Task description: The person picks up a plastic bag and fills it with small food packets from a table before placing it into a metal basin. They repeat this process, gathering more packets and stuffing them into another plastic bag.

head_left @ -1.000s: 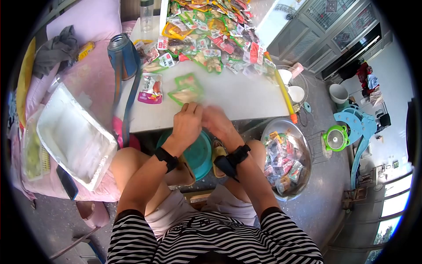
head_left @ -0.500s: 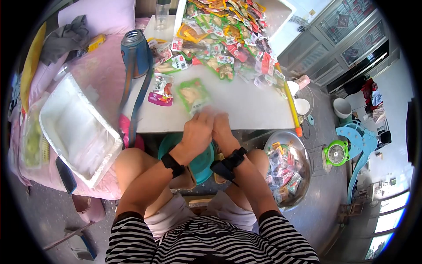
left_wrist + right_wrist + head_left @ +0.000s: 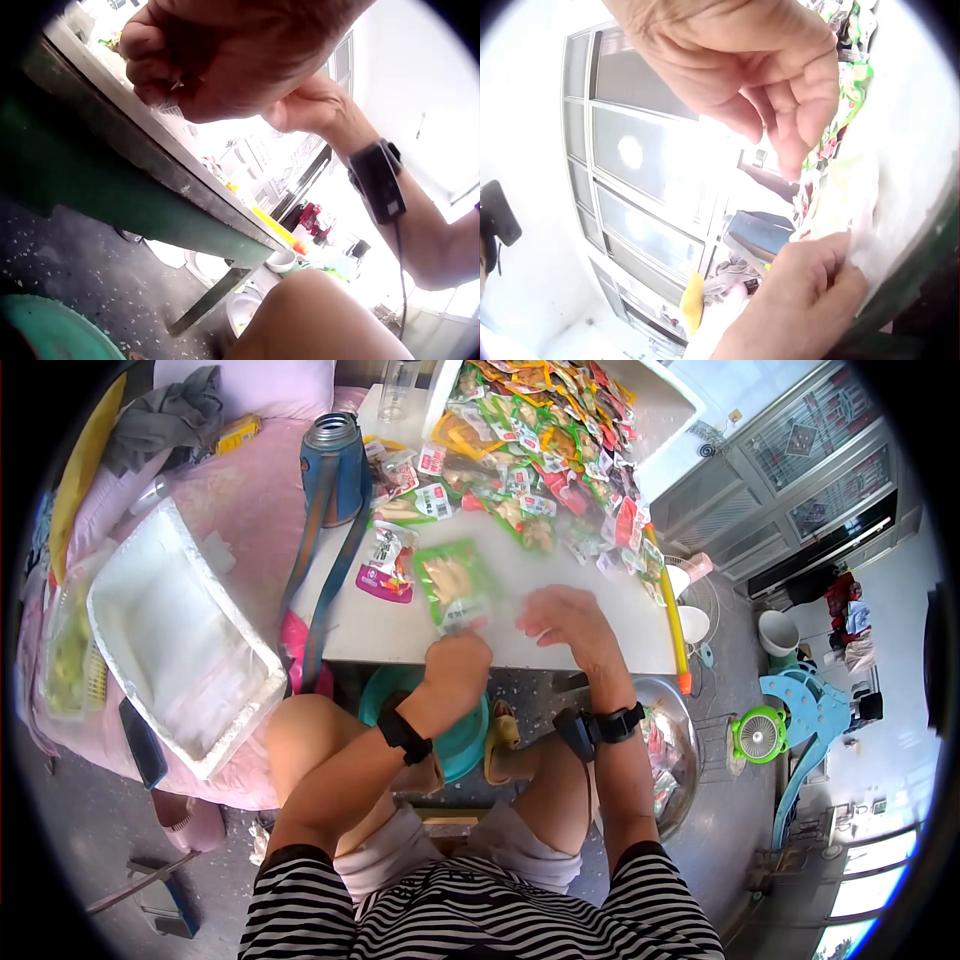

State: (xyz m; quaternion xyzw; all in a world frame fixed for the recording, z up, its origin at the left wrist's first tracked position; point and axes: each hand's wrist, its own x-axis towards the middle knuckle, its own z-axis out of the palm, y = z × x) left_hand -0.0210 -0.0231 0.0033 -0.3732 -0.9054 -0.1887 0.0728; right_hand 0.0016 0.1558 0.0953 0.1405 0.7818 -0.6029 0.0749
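My left hand [image 3: 459, 663] pinches the bottom edge of a green-edged clear packet [image 3: 450, 580] at the table's front edge; in the left wrist view its fingers [image 3: 150, 64] are curled in. To the right, apart from the packet, my right hand [image 3: 570, 622] is raised over the table with bent, spread fingers. The right wrist view shows this hand [image 3: 757, 75] with nothing plainly held, above the left hand [image 3: 802, 289]. A purple and white packet [image 3: 388, 563] lies left of the green one. Many colourful packets [image 3: 520, 430] are heaped at the back.
A blue flask [image 3: 336, 470] with a strap stands at the table's left. An empty white foam box [image 3: 180, 640] rests on the pink bedding. A metal basin [image 3: 680, 800] of packets stands on the floor at right, a teal basin [image 3: 458, 745] below the table, a yellow pole [image 3: 672, 610] along the table's right edge.
My right hand has parted from the left hand and moved right and up. The left hand stays at the packet's bottom edge. The head view has shifted, so the scene sits slightly differently.
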